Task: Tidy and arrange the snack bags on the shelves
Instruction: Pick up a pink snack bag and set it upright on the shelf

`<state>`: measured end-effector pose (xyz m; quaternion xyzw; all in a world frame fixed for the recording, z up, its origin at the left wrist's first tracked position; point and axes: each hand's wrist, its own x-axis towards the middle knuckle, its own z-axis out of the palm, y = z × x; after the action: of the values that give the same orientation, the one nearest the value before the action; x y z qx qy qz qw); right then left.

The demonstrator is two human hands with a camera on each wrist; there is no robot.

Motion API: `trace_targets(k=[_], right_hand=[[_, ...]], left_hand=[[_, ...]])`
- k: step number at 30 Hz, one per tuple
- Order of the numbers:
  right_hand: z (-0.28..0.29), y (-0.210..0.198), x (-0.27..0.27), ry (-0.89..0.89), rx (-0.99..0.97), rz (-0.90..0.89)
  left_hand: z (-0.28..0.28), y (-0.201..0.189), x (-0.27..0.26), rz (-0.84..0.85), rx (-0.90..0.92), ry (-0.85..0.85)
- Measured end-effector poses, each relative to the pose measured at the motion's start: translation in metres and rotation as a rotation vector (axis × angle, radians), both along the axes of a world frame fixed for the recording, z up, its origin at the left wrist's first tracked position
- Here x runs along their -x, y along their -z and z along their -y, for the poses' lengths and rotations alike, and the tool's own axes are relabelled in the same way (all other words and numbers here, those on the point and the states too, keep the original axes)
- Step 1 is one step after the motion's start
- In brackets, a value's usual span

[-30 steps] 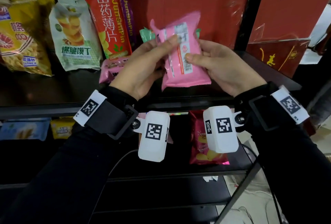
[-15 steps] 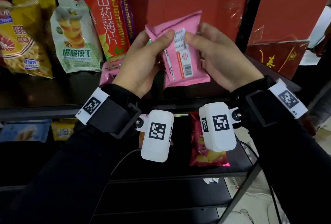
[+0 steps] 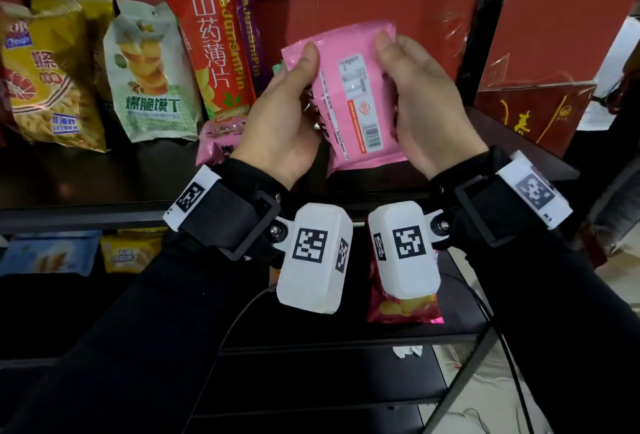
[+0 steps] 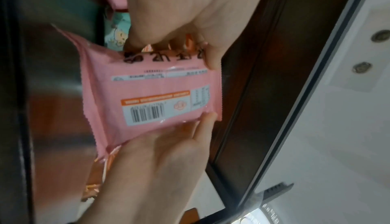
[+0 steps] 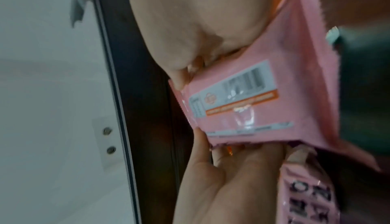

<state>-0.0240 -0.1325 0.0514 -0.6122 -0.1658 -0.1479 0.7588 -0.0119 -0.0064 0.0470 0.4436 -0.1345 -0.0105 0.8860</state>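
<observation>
Pink bag [image 3: 349, 97]: held upright above the upper shelf [image 3: 104, 187], back side toward the head camera, white label panel and barcode showing; crimped seams at top and bottom. It stands in front of the red backing panel [image 3: 346, 0].
Left hand [image 3: 280, 121]: grip closed on the pink bag's left edge, thumb on the back face near the top left corner, fingers curled behind it. The left wrist view shows the same bag [image 4: 147, 97] between both hands.
Right hand [image 3: 422, 101]: grip closed on the bag's right edge, thumb at the top right corner, fingers behind the bag. The right wrist view shows the bag [image 5: 263, 100], blurred.
Second pink bag [image 3: 221, 142]: lies on the upper shelf just left of the left hand, partly hidden by it.
Red tall bag [image 3: 207, 42]: stands on the upper shelf against the backing, left of the held bag; a purple bag [image 3: 251, 35] stands just behind it on its right.
Green-white bag [image 3: 152, 73]: upright, left of the red tall bag.
Yellow bag [image 3: 48, 80]: upright at the far left of the upper shelf.
Lower shelf [image 3: 346, 336]: carries a magenta chip bag [image 3: 401, 305] under the right wrist, plus a small yellow pack [image 3: 128, 253] and a blue pack [image 3: 52, 253] at left.
Red box [image 3: 533, 111]: sits to the right of the black shelf post [image 3: 478, 28].
</observation>
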Motion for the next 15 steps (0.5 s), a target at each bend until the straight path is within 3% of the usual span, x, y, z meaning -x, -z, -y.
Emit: trace_targets(k=[4,6,9,13,15], right_hand=[[0.01,0.0,0.004,0.085,0.424,0.047],[0.013,0.001,0.005,0.156,0.465,0.07],[0.015,-0.001,0.009,0.293,0.509,0.191],[0.017,-0.003,0.012,0.568,1.083,0.373],[0.014,-0.003,0.014,0.638,1.258,0.373]], left_hand=[[-0.003,0.001,-0.005,-0.094,0.096,0.047],[-0.005,0.004,-0.005,-0.103,0.09,0.062],[-0.005,0.006,-0.001,-0.052,-0.095,0.015],[-0.003,0.007,0.005,0.117,-0.372,-0.118],[0.0,0.01,0.006,0.149,-0.403,-0.162]])
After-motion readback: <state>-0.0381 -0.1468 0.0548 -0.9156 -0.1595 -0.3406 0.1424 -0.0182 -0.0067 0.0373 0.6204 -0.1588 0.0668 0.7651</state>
